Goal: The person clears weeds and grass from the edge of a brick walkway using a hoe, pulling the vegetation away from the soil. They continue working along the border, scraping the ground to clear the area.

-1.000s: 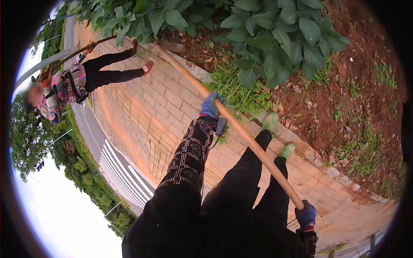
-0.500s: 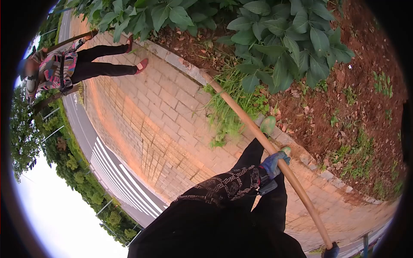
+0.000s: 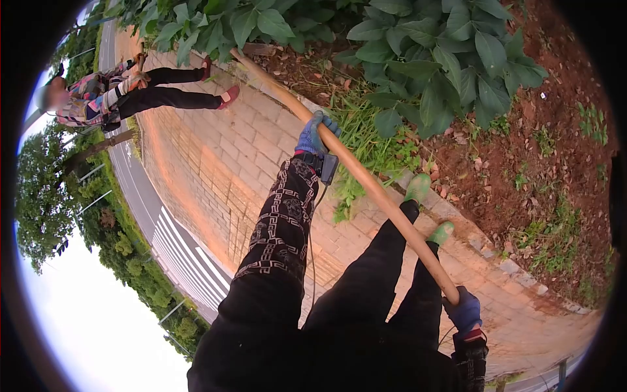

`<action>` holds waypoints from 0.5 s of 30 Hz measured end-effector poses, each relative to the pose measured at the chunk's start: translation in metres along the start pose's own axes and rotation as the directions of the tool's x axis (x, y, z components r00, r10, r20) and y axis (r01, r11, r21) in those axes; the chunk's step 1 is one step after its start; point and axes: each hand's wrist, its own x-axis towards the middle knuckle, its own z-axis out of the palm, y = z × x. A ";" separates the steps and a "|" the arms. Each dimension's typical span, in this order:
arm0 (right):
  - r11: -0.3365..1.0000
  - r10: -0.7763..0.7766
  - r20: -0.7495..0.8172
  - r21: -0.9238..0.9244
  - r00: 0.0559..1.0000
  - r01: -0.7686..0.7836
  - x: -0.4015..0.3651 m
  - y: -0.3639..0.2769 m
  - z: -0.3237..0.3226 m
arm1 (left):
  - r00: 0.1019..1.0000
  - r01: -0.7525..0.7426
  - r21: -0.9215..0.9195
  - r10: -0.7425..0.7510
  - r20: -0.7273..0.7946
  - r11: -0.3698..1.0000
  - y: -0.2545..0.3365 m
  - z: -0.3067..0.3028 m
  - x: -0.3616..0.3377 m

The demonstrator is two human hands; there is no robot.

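Observation:
A long wooden pole [image 3: 385,202] runs diagonally across the head view, over the brick pavement and past my feet. My left hand [image 3: 316,134], in a blue glove, wraps around it toward the upper part. Closed on its near end is my right hand [image 3: 465,310], in a dark blue glove. The pole's far end reaches the leaves near the curb, where any tool head is hidden. Grass [image 3: 375,130] grows beside the pole at the curb.
Broad-leaved shrubs [image 3: 431,59] hang over a red soil bed [image 3: 483,176]. A stone curb [image 3: 509,266] borders the pavement [image 3: 261,150]. Another person [image 3: 111,98] in dark trousers stands at upper left, gloved hands on a pole. Behind are a road and crosswalk [image 3: 189,255].
Both my hands have moved up and left, and the pole's far end now reaches further toward the shrubs. The other person's arms have shifted.

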 end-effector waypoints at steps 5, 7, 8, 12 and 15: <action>0.999 -0.036 -0.099 0.022 0.994 0.038 -0.025 0.004 -0.008 | 0.979 0.172 0.059 -0.163 -0.125 0.983 -0.054 0.030 0.000; 1.000 0.011 -0.086 0.019 0.996 -0.009 -0.062 0.064 -0.005 | 0.963 0.236 0.072 -0.223 -0.154 0.969 -0.130 0.040 -0.042; 0.992 0.127 -0.103 0.030 0.987 -0.124 -0.089 0.106 0.000 | 0.950 0.292 0.043 -0.284 -0.130 0.955 -0.169 0.041 -0.074; 0.899 0.326 -0.094 -0.275 0.941 -0.340 -0.216 0.279 0.025 | 0.786 0.616 -0.030 -0.611 0.092 0.787 -0.258 0.065 -0.206; 0.875 0.327 -0.130 -0.332 0.936 -0.352 -0.240 0.267 -0.010 | 0.736 0.675 -0.080 -0.664 0.129 0.733 -0.268 0.072 -0.229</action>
